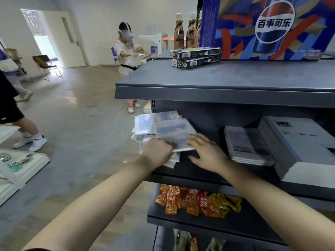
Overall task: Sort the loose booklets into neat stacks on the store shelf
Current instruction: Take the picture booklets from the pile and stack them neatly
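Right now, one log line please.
left hand: gripping pale blue-white paper booklet | right hand: flat on it | messy booklet pile: unsorted

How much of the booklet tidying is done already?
Partly done. One neat stack already sits squared up in the middle of the shelf. The left hand and right hand are both on the top booklet of the messy pile at the shelf's left end. That fanned-out pile is still left to straighten.

White walls [101, 19], perhaps concrete floor [76, 124]
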{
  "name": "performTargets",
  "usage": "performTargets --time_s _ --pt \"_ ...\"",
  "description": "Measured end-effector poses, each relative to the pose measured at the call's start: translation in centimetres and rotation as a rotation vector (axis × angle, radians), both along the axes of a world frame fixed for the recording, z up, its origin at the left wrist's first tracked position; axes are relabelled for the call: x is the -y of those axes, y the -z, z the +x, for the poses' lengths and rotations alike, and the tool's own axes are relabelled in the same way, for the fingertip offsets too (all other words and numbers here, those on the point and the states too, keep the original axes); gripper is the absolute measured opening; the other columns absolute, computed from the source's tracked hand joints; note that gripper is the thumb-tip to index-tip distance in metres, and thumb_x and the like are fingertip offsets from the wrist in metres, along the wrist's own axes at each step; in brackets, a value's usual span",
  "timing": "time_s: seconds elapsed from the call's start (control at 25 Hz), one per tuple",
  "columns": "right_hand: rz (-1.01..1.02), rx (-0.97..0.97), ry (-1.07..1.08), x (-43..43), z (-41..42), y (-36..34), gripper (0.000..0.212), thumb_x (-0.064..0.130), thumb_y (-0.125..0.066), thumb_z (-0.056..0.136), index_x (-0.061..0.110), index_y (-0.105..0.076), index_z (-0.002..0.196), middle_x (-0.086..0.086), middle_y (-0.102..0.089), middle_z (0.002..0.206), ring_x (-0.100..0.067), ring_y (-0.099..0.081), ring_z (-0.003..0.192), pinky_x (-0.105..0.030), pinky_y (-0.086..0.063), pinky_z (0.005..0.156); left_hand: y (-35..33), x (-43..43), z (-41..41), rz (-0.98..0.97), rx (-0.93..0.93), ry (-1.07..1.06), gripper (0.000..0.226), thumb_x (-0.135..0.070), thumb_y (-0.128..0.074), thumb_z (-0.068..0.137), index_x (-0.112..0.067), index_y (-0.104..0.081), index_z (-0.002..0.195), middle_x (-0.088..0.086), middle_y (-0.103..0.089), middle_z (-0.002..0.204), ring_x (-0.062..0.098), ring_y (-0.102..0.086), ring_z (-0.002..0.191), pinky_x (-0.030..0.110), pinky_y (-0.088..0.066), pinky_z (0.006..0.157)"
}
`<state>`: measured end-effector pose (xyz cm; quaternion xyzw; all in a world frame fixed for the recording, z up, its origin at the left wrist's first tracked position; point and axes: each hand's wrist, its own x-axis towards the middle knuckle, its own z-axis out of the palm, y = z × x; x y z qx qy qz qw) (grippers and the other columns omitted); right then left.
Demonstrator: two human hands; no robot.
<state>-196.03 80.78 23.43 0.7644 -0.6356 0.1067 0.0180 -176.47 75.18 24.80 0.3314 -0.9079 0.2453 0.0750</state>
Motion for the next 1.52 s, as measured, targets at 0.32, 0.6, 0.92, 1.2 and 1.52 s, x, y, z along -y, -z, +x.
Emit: performTargets --time_s 0.32,0.6,0.92,1.2,1.52 --pt "-0.088 0.325 -0.141 0.3 -1.6 1.0 0.048 0.002 -0.052 0.089 0.028 -0.054 0.13 0.008 -0.049 0.139 -0.008 -0.034 0.135 -0.051 -0.017 0.11 0.8 -0.7 0.0 0.008 -0.238 0.176 0.035 -0.028 -0.047 0.076 -0.02 -0.073 0.099 -0.001 -0.074 0.089 0.018 -0.07 0.077 0.023 -0.053 0.058" --pt "-0.223 0.182 -0.201 0.2 -4.4 2.1 0.056 -0.002 -0.059 0.081 0.033 -0.057 0.125 0.006 -0.056 0.131 -0.014 -0.043 0.127 -0.053 -0.021 0.112 0.7 1.6 1.9 0.282 -0.116 0.011 0.046 -0.016 -0.045 0.093 -0.019 -0.044 0.139 0.009 -0.052 0.138 0.029 -0.055 0.12 0.037 -0.048 0.093" --pt "-0.375 0.001 0.034 -0.4 -2.5 0.0 0.045 0.015 -0.068 0.077 0.021 -0.062 0.121 -0.001 -0.065 0.12 -0.029 -0.058 0.112 -0.05 -0.042 0.1 -2.5 -1.7 -4.4 0.076 0.215 -0.203 0.034 -0.005 -0.04 0.093 -0.004 -0.05 0.125 0.012 -0.066 0.112 0.033 -0.063 0.101 0.033 -0.042 0.07" --pt "-0.189 0.259 0.074 1.7 -0.9 2.0 0.04 -0.001 -0.053 0.086 0.016 -0.061 0.122 -0.007 -0.06 0.126 -0.024 -0.055 0.117 -0.04 -0.04 0.102 -2.9 -3.9 -4.6 0.217 0.001 -0.17 0.031 -0.018 -0.043 0.092 -0.017 -0.057 0.119 0.008 -0.064 0.115 0.028 -0.061 0.103 0.032 -0.042 0.073" --pt "-0.31 0.285 -0.188 -0.8 -5.0 2.9 0.041 0.001 -0.05 0.081 0.019 -0.068 0.112 -0.005 -0.063 0.121 -0.02 -0.05 0.118 -0.048 -0.039 0.102 1.4 -0.5 1.0 0.517 -0.141 0.052 0.065 -0.01 -0.048 0.09 -0.032 -0.024 0.147 -0.004 -0.027 0.154 0.018 -0.032 0.138 0.028 -0.03 0.108"
